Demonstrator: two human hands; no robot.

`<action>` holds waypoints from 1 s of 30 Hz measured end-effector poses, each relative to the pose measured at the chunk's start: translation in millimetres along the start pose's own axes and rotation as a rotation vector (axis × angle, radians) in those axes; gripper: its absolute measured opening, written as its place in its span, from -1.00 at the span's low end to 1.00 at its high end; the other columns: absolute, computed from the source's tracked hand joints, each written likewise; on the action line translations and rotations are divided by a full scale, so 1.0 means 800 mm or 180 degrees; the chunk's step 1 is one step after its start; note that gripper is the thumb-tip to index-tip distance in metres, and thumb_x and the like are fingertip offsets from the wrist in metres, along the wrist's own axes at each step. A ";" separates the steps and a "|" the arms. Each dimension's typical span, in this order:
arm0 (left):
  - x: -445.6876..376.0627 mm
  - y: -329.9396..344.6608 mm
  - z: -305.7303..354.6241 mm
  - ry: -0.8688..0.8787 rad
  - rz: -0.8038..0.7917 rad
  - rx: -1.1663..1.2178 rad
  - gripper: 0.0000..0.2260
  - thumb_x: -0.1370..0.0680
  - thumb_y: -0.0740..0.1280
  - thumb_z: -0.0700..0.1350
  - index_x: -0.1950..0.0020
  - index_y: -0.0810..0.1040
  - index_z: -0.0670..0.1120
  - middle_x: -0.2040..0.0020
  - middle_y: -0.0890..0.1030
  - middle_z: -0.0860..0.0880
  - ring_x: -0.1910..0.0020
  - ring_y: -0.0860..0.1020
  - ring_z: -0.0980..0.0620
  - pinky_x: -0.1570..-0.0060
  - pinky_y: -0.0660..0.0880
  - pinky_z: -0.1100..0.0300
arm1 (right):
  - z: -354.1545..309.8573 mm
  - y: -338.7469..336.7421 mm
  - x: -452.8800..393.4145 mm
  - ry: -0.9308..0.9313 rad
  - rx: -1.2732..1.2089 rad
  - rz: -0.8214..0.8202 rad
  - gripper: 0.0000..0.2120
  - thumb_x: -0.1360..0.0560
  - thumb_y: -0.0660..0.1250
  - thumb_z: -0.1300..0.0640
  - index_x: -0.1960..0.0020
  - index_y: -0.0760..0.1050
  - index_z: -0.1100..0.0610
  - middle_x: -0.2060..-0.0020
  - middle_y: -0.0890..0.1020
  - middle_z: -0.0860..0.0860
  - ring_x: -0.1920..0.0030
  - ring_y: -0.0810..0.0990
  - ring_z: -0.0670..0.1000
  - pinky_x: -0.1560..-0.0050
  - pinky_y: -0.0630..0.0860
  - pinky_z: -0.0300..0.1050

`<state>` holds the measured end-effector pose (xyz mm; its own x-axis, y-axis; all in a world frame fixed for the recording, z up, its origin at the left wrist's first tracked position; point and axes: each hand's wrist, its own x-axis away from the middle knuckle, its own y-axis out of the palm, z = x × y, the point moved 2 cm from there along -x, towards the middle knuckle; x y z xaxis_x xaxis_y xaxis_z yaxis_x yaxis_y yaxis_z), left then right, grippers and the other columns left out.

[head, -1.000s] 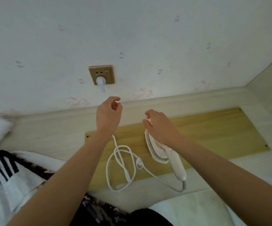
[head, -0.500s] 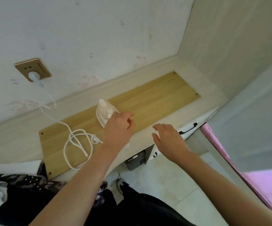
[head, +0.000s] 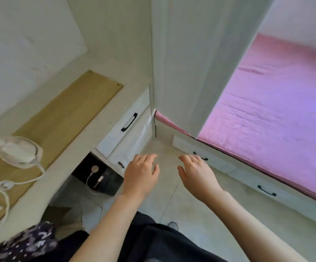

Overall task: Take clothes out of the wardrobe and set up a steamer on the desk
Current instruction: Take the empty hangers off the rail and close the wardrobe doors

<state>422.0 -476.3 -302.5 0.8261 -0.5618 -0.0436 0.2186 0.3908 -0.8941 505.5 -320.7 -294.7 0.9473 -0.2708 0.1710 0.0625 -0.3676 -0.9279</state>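
The white steamer (head: 18,153) stands upright on the wooden panel of the desk (head: 62,118) at the left, and its white cord (head: 0,188) lies in loops beside it. My left hand (head: 141,175) and my right hand (head: 197,173) hover over the floor, away from the desk, with relaxed fingers and nothing in them. A dark patterned garment (head: 23,242) lies at the desk's near end, bottom left. The tall white wardrobe panel (head: 191,63) rises straight ahead.
White drawers with black handles (head: 129,122) sit under the desk's right end. A black box with a cable (head: 100,178) stands under the desk. A bed with a pink cover (head: 278,110) fills the right, with drawers (head: 267,190) below it.
The view has swung right from the wall socket and desk toward the wardrobe and bed. Both hands left the steamer and now hang over the floor, holding nothing.
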 end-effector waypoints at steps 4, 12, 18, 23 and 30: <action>-0.011 0.039 0.072 0.0350 -0.0266 0.0036 -0.73 -0.54 0.31 -0.08 -0.22 0.57 -0.09 -0.05 0.64 0.00 -0.09 0.55 -0.02 0.02 0.53 0.10 | 0.072 -0.011 0.043 0.0467 -0.0147 0.0049 -0.66 -0.59 0.18 0.05 -0.32 0.40 0.16 -0.16 0.56 0.08 -0.26 0.45 0.13 -0.25 0.40 -0.03; -0.058 0.103 0.184 0.0873 -0.0785 0.0207 -0.69 -0.59 0.23 -0.06 -0.31 0.50 -0.07 -0.18 0.60 -0.01 -0.21 0.51 0.01 -0.16 0.46 0.09 | 0.184 -0.034 0.085 0.1248 -0.0341 0.0222 -0.60 -0.63 0.10 0.02 -0.40 0.31 0.19 -0.27 0.51 0.11 -0.42 0.32 0.09 -0.40 0.18 -0.15; -0.117 0.142 0.248 0.1015 -0.0889 0.0216 -0.73 -0.57 0.26 -0.10 -0.26 0.53 -0.07 -0.08 0.63 0.00 -0.15 0.54 0.00 -0.09 0.46 0.09 | 0.258 -0.064 0.068 0.1487 -0.0450 0.0206 -0.59 -0.63 0.10 0.04 -0.42 0.28 0.18 -0.27 0.49 0.10 -0.39 0.32 0.08 -0.37 0.22 -0.14; -0.194 0.168 0.306 0.1089 -0.0941 0.0085 -0.73 -0.58 0.24 -0.08 -0.26 0.53 -0.05 -0.12 0.63 0.00 -0.15 0.54 0.01 -0.09 0.44 0.10 | 0.335 -0.108 0.014 0.1493 -0.0374 0.0092 -0.64 -0.61 0.13 0.05 -0.35 0.34 0.17 -0.21 0.52 0.10 -0.29 0.40 0.11 -0.26 0.36 -0.04; -0.307 0.191 0.374 0.1023 -0.0980 -0.0092 -0.70 -0.59 0.21 -0.07 -0.31 0.49 -0.03 -0.17 0.61 -0.01 -0.18 0.53 -0.01 -0.07 0.49 0.07 | 0.432 -0.168 -0.063 0.1517 -0.0469 0.0017 -0.65 -0.60 0.12 0.06 -0.35 0.34 0.15 -0.24 0.51 0.09 -0.27 0.41 0.13 -0.20 0.42 0.04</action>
<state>408.2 -60.5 -295.3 0.5203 -0.8487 0.0944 0.4107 0.1519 -0.8990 558.2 49.6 -293.2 0.6964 -0.6368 0.3308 -0.0196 -0.4777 -0.8783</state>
